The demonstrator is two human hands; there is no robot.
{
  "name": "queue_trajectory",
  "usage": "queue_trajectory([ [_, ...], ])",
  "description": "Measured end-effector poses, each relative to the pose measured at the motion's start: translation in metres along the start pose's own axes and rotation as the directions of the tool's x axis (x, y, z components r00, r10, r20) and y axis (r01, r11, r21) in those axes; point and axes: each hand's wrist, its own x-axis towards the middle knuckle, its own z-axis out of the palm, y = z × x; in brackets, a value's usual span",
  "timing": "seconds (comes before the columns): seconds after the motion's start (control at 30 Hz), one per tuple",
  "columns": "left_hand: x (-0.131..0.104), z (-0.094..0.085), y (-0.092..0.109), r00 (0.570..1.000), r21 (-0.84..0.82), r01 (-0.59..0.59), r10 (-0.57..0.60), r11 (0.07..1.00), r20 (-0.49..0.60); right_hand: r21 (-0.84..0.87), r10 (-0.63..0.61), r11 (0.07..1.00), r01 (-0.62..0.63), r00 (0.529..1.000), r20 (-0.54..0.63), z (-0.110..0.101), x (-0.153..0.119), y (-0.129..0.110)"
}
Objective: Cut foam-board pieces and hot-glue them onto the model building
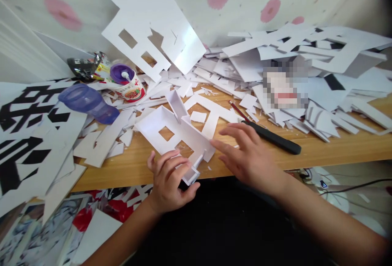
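Note:
A white foam-board letter piece (153, 122) with raised side walls and two square holes lies at the table's front edge. My left hand (171, 178) grips its near corner, thumb on the near side and fingers over the top. Beside the right wall, my right hand (248, 156) has its fingers stretched and apart, the index fingertip at or very near the wall's outer face. Right of that hand is a black-handled tool (274, 137), perhaps a cutter. A thin dark red stick (239, 110) lies close to its far end.
White board offcuts (239, 66) pile along the back and right. A cut-out sheet (153, 17) leans on the wall. Left are a purple bottle (90, 103), a food cup (130, 88) and black-marked sheets (33, 135). Below the edge lie scraps (116, 209) and, right, cables (352, 188).

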Motion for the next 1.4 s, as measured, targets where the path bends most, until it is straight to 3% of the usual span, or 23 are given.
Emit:
queue_trajectory([
  [0.2, -0.002, 0.0, -0.002, 0.998, 0.002, -0.064, 0.064, 0.998, 0.01, -0.007, -0.139, 0.99, 0.139, 0.99, 0.005, 0.011, 0.025, -0.007],
  [0.4, -0.002, 0.0, -0.004, 0.995, -0.013, -0.089, 0.089, 0.996, 0.035, 0.061, -0.059, 0.996, 0.062, 0.997, -0.059, 0.021, 0.017, -0.005],
  [0.5, -0.001, 0.001, -0.004, 0.995, -0.01, -0.093, 0.093, 0.996, 0.038, 0.124, -0.075, 0.989, 0.084, 0.994, -0.08, 0.022, 0.015, -0.003],
  [0.6, 0.0, 0.0, -0.003, 0.995, -0.014, -0.093, 0.093, 0.996, 0.037, 0.185, -0.098, 0.976, 0.115, 0.99, -0.098, 0.023, 0.007, -0.001],
  [0.77, 0.003, 0.0, -0.002, 0.996, -0.029, -0.084, 0.085, 0.996, 0.036, 0.253, -0.104, 0.954, 0.163, 0.967, -0.232, 0.029, -0.025, -0.003],
  [0.83, 0.004, 0.001, -0.001, 0.996, -0.027, -0.077, 0.078, 0.997, 0.03, 0.297, -0.085, 0.943, 0.152, 0.971, -0.225, 0.028, -0.038, 0.001],
  [0.93, 0.004, 0.001, -0.001, 0.997, -0.024, -0.071, 0.072, 0.997, 0.023, 0.314, 0.025, 0.948, 0.052, 0.972, -0.236, 0.02, -0.055, 0.022],
  [1.07, 0.003, 0.002, -0.001, 0.999, -0.052, -0.033, 0.034, 0.998, 0.031, 0.171, 0.306, 0.95, -0.262, 0.895, -0.325, 0.011, -0.068, 0.056],
  [1.17, 0.003, 0.002, 0.0, 0.998, -0.04, -0.047, 0.048, 0.998, 0.035, 0.155, 0.364, 0.931, -0.33, 0.863, -0.35, 0.01, -0.066, 0.051],
  [1.23, 0.005, 0.002, 0.001, 0.997, -0.027, -0.058, 0.059, 0.998, 0.04, 0.282, 0.336, 0.925, -0.256, 0.896, -0.291, 0.012, -0.057, 0.03],
  [1.33, 0.006, 0.001, 0.001, 0.997, -0.02, -0.066, 0.067, 0.998, 0.047, 0.568, 0.167, 0.807, -0.161, 0.985, 0.042, 0.019, -0.038, -0.004],
  [1.4, 0.006, 0.001, 0.001, 0.997, -0.016, -0.065, 0.065, 0.998, 0.051, 0.636, 0.091, 0.741, -0.218, 0.97, 0.227, 0.024, -0.025, -0.018],
])
